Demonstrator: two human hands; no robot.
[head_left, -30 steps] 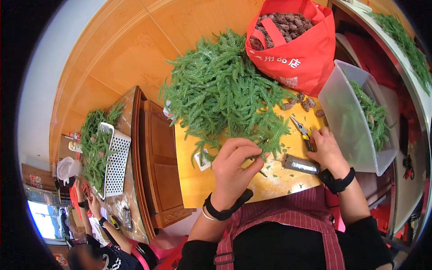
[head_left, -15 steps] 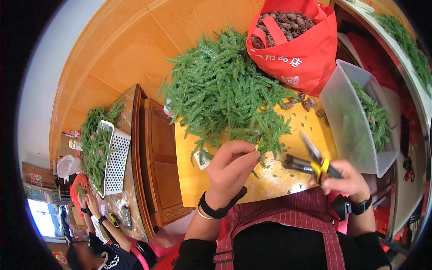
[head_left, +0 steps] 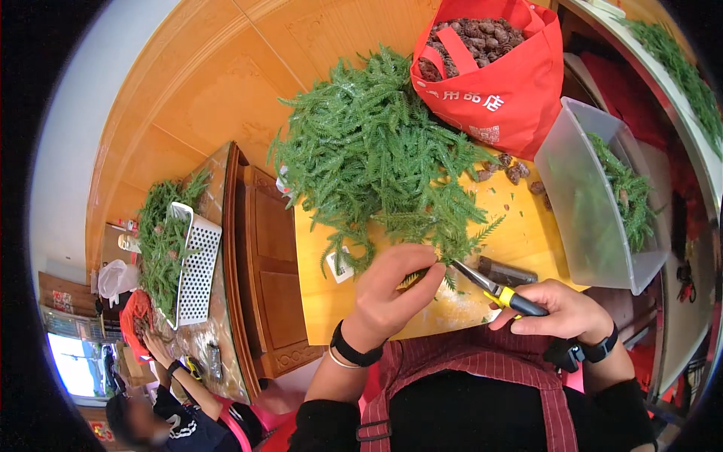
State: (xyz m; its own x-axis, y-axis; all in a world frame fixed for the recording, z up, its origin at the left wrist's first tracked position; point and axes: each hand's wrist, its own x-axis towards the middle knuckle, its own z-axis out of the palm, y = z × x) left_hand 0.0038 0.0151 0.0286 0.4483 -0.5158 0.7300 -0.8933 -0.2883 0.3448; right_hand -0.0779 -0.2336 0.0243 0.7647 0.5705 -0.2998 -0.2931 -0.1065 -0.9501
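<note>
Over the yellow board, my left hand is closed in a pinch on an artificial pine sprig. Its stem end is mostly hidden by the fingers. In my right hand are snips with yellow-and-black handles, their metal tips pointing at the sprig beside my left fingertips. A big heap of green pine sprigs lies just beyond both hands. Under the snips, a dark cylinder rests on the board.
A red bag of pinecones stands at the back. Loose pinecones lie before it. At right is a clear bin with greenery. On the left, a co-worker's hands are near a white perforated basket.
My right hand has brought the snips left to the sprig at my left fingers. My left hand has shifted slightly. The co-worker's hands have moved to a red bag.
</note>
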